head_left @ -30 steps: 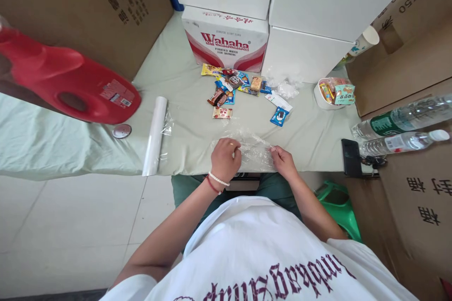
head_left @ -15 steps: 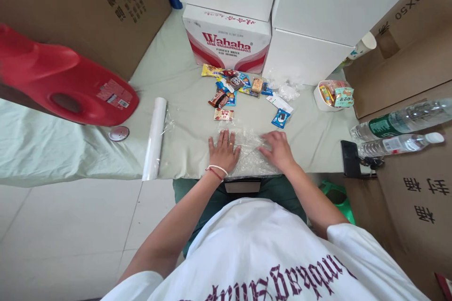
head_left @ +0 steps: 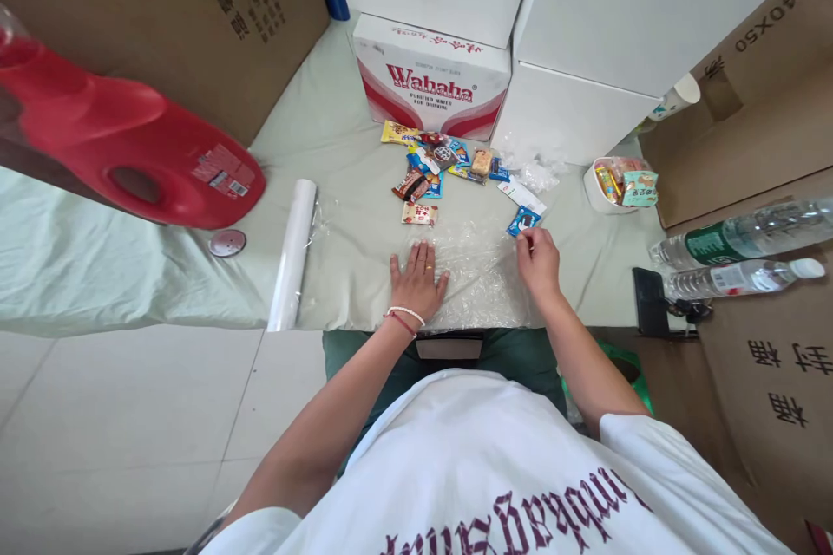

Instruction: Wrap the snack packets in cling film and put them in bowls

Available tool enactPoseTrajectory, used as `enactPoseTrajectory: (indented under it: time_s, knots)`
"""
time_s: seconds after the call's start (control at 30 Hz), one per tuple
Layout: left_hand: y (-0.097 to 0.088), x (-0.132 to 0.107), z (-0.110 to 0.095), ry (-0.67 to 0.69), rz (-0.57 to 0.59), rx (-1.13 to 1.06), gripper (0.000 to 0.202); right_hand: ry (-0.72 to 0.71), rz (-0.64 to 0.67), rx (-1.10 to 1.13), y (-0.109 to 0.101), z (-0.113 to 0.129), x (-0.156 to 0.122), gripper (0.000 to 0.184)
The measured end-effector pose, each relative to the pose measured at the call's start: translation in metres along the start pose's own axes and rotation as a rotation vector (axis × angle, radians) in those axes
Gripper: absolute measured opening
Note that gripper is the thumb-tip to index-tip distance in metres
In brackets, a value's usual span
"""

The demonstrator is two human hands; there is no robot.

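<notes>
A crinkled sheet of clear plastic film (head_left: 485,282) lies spread on the cloth in front of me. My left hand (head_left: 418,284) rests flat on its left side, fingers stretched out. At the right edge my right hand (head_left: 540,260) is closed in a pinch on the film. Just beyond those fingertips lies a small blue snack packet (head_left: 522,220), close to a white paper slip (head_left: 521,195). Past my left fingers is a cream and red snack packet (head_left: 420,213). Several more wrapped snacks (head_left: 437,158) lie heaped behind it.
A white film roll (head_left: 292,256) and a red jug (head_left: 149,156) are on the left, with a round lid (head_left: 227,243) between. A Wahaha box (head_left: 435,82) stands behind. On the right are a snack tub (head_left: 602,198), plastic bottles (head_left: 742,277) and a black phone (head_left: 651,302).
My right hand has moved right and away from me, its fingers closing and the film spreading out with it. My left hand stays flat in its place.
</notes>
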State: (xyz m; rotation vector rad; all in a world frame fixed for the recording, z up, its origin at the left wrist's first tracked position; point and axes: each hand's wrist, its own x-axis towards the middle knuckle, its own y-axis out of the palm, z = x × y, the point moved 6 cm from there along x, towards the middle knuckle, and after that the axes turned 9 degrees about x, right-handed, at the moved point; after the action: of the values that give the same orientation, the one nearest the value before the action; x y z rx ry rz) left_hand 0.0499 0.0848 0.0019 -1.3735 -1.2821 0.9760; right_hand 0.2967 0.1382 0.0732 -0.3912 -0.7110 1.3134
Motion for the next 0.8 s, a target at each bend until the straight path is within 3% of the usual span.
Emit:
enactPoseTrajectory:
  time_s: [0.1,0.17,0.2,0.27,0.37,0.5,0.6,0.67,0.73,0.8]
  knots:
    - [-0.001,0.000,0.001,0.005,-0.002,0.002,0.069,-0.325,0.331,0.037,0.044,0.049,-0.034,0.035]
    - [-0.003,-0.001,0.002,0.003,-0.005,0.004,0.067,-0.442,0.516,-0.028,0.072,0.056,-0.051,0.043]
    - [-0.004,-0.001,0.003,0.001,-0.006,0.007,0.066,-0.436,0.547,-0.088,0.080,0.049,-0.054,0.048]
    - [-0.006,-0.003,0.006,-0.002,-0.004,0.015,0.063,-0.339,0.508,-0.202,0.082,0.021,-0.049,0.052]
    - [-0.009,-0.005,0.012,0.007,0.003,0.041,0.061,-0.224,0.389,-0.247,0.060,-0.024,-0.040,0.053]
    - [-0.013,-0.005,0.026,0.080,0.041,0.065,0.060,-0.230,0.327,-0.130,0.025,-0.050,-0.037,0.050]
    - [-0.014,-0.004,0.038,0.166,0.061,0.064,0.057,-0.223,0.294,-0.106,0.012,-0.049,-0.023,0.042]
    - [-0.015,-0.004,0.044,0.193,0.054,0.064,0.056,-0.229,0.266,-0.130,0.013,-0.040,0.001,0.037]
    - [-0.016,-0.004,0.047,0.190,0.043,0.066,0.056,-0.264,0.279,-0.157,0.027,-0.024,0.036,0.035]
    - [-0.016,-0.004,0.048,0.176,0.040,0.069,0.056,-0.316,0.343,-0.185,0.054,-0.004,0.076,0.033]
